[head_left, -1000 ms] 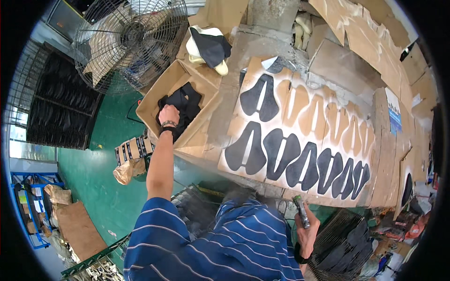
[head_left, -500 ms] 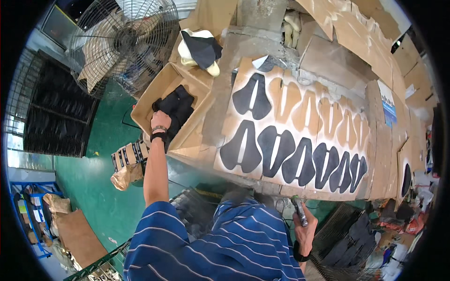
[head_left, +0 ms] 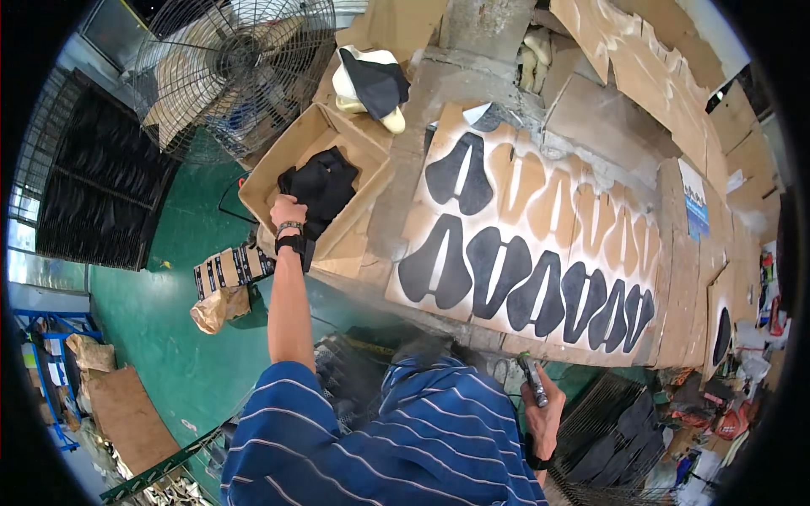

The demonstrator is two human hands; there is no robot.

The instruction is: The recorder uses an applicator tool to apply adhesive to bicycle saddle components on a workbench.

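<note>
My left hand (head_left: pixel 288 212) reaches into an open cardboard box (head_left: pixel 354 135) at the left of the bench. Its fingers are closed at the near edge of a heap of black cut pieces (head_left: pixel 331 187), gripping one; the fingertips are hidden. My right hand (head_left: pixel 547 411), low at the bench's front edge, is wrapped round a metal spray gun (head_left: pixel 533 384). On the bench a cardboard sheet (head_left: pixel 415 270) carries a row of black, slotted, sole-like pieces (head_left: pixel 435 261) and one more such piece (head_left: pixel 460 174) at upper left. Bare brown shapes ringed by pale overspray fill its far row.
A large wire-caged fan (head_left: pixel 236 63) stands beyond the box. A pale bundle with black cloth (head_left: pixel 371 80) lies by the box's far corner. Racks of black pieces stand at far left (head_left: pixel 101 169) and lower right (head_left: pixel 612 434). Cardboard walls (head_left: pixel 650 67) rise behind the bench.
My left hand has drawn slightly toward the box's near-left wall, and the black heap has changed shape. My right hand keeps the spray gun at much the same place. The whole view has shifted slightly.
</note>
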